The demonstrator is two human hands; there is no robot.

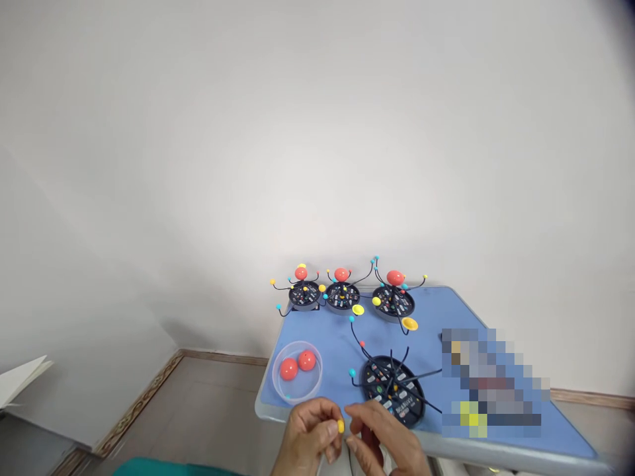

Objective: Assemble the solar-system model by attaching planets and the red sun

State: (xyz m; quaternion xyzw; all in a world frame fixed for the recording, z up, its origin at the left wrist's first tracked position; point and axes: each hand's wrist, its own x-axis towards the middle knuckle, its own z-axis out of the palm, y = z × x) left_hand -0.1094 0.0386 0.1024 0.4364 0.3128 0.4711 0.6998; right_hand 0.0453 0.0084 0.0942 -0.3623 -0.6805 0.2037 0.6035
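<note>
My left hand [310, 436] pinches a small yellow ball [340, 426] between thumb and index finger, above the table's front edge. Just right of the ball is my right hand [384, 439], its index finger and thumb apart with nothing visible between them. Beyond my right hand lies a round black base [391, 390] with printed pictures and several thin black arms. Blue balls [352, 373] and a red ball [362, 344] sit on the ends or lengths of its left arms; other arm tips are bare. My right hand hides a little of the base's near side.
On the blue table [337, 370], a clear round tub [274, 383] holds two red balls [288, 369]. Three solar system models [303, 294] with red centre balls stand along the back by the wall. A pixelated patch [491, 383] covers things at the right.
</note>
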